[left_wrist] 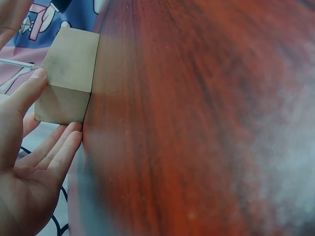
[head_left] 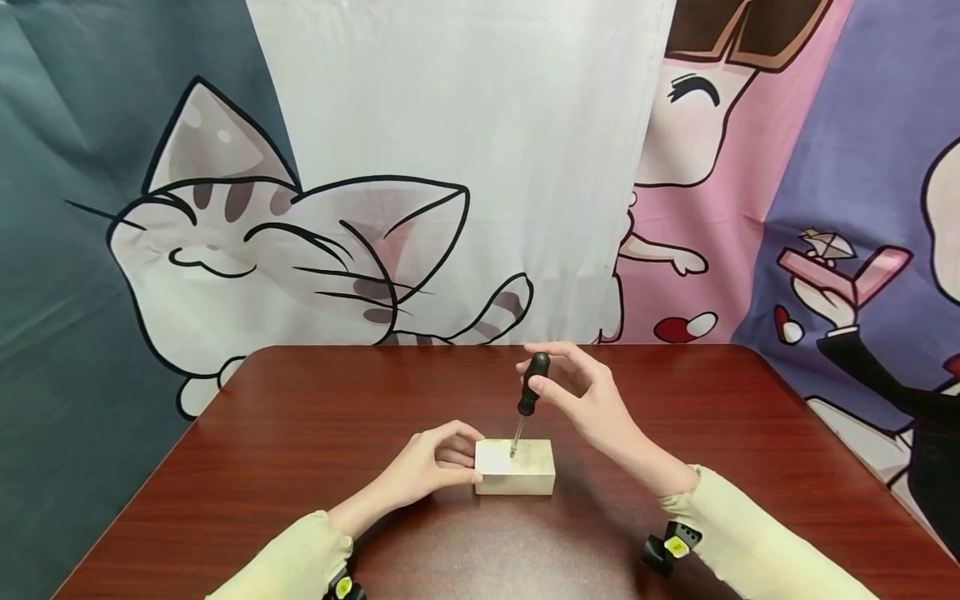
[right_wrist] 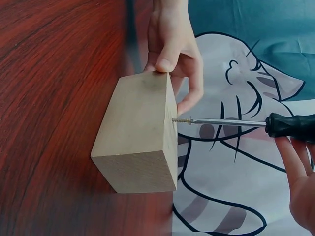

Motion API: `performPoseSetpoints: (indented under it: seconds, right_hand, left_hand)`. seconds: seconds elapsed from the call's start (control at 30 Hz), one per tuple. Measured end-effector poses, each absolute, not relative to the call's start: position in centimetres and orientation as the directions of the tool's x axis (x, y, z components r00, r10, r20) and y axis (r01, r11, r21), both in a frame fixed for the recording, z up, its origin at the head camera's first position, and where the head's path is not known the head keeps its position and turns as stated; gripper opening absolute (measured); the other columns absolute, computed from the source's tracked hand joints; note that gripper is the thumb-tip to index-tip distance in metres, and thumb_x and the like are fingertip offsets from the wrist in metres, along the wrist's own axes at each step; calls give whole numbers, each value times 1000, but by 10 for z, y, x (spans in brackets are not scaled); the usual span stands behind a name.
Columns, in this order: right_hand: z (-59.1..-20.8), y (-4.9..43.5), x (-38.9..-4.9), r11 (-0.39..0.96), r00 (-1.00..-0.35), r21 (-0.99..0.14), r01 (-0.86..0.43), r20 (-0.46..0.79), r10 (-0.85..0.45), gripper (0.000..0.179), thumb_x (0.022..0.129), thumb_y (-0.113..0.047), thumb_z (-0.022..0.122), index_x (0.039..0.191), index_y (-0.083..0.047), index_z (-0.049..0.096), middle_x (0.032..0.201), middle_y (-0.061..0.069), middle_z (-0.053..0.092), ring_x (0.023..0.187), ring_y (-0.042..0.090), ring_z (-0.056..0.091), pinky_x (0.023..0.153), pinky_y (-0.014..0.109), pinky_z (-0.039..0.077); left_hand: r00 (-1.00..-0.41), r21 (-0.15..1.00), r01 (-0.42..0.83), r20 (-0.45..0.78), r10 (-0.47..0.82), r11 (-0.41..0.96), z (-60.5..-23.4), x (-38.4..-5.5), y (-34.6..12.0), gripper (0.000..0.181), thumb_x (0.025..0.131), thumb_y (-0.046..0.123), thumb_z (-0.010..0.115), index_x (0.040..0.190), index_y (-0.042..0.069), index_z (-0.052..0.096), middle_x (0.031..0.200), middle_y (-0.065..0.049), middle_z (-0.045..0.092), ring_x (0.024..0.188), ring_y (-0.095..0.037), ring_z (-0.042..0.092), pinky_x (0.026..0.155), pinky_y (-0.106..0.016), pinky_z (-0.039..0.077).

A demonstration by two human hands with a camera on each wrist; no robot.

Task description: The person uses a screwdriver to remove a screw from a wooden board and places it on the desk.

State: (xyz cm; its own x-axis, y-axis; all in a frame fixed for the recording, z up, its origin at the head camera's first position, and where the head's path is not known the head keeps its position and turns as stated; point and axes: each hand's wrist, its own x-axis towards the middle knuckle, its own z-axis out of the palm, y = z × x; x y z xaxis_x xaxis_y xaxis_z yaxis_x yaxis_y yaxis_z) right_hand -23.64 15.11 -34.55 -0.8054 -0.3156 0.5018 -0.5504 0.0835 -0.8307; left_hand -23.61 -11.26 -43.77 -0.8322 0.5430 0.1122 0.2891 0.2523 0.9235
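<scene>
Even, fairly bright light fills the head view, with a faint shadow right of the wooden block [head_left: 516, 485] and a pale sheen toward the near edge of the worktop [head_left: 322, 400]. The left wrist view is hazier — whitish glare veils that near side, while the far edge blurs.

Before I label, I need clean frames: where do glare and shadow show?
Head view: glare on the near tabletop, shadow right of the wooden block; left wrist view: whitish haze at picture right; right wrist view: no strong glare, screwdriver fairly crisp.
</scene>
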Motion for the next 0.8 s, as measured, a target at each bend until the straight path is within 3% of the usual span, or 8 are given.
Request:
performPoseSetpoints:
  seconds: [0.3,0.47,0.6,0.8]
  right_hand:
    - [-347,142,-242,68,-765,-801,-595,538,-353,40,100,-5,56,138,-15,51,117,15,71,102,19,71,89,30,61]
    - [-349,135,-240,83,-786,-802,-591,550,-285,38,94,-7,67,129,-16,54,115,9,70,98,20,72,83,29,62]
    - [-350,134,-239,113,-808,-811,-574,539,-237,36,90,-9,73,122,-18,60,100,5,67,88,16,69,78,27,61]
    - [-346,137,-240,138,-823,-819,-557,521,-228,34,90,-10,73,121,-17,62,88,3,67,82,14,67,85,25,57]
  left_hand:
    - [-838,928,275,101,537,253,-438,-235,-113,46,80,20,84,120,17,62,108,-11,71,96,-18,73,84,-23,61]
    - [-836,929,274,103,539,249,-438,-235,-113,46,80,21,83,120,17,62,108,-11,71,96,-18,73,84,-23,61]
    - [-833,929,277,105,543,246,-437,-235,-112,46,80,21,84,120,17,62,108,-11,71,96,-18,73,84,-24,61]
    - [-830,920,297,115,546,257,-436,-237,-113,45,80,21,83,120,16,62,108,-13,71,96,-17,73,84,-24,61]
